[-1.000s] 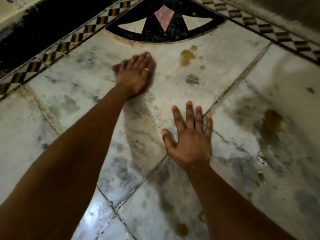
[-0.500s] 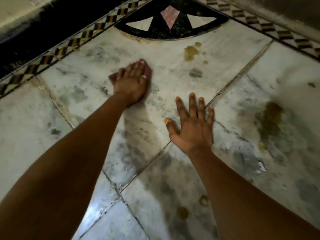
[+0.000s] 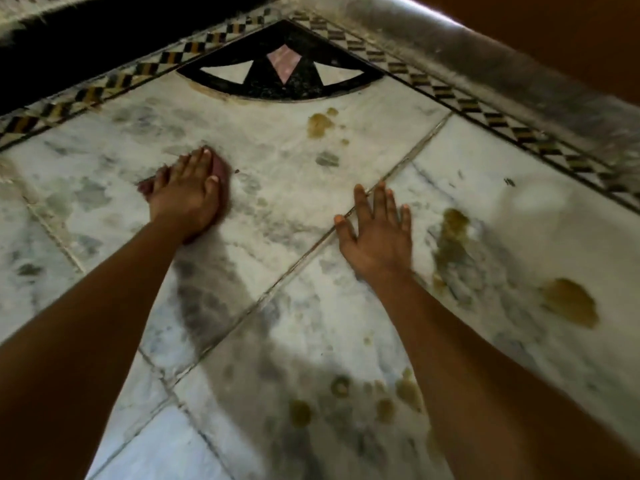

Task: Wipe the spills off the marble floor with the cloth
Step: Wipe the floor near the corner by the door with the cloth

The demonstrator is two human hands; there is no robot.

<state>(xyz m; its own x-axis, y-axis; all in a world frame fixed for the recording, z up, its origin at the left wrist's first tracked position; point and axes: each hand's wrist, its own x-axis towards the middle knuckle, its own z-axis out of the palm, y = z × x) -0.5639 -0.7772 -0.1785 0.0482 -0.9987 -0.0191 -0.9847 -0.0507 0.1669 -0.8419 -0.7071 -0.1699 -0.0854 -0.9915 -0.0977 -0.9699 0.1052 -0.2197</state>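
Flat marble floor (image 3: 277, 202) all round, bare stone between left hand (image 3: 188, 199) and right hand (image 3: 379, 237), room to pass there. Right forearm (image 3: 485, 375) lies across the floor between the near spills (image 3: 300, 413) and the big spill (image 3: 568, 303). Far spill (image 3: 318, 124) sits ahead of both hands, open stone leading to it. Raised stone ledge (image 3: 519, 71) walls off the far right; dark strip (image 3: 86, 53) edges the far left, height unclear

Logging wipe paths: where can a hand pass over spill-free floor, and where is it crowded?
Free: the marble between the left hand on the cloth and the right hand. Crowded: yellow spills right of the right hand and below it.
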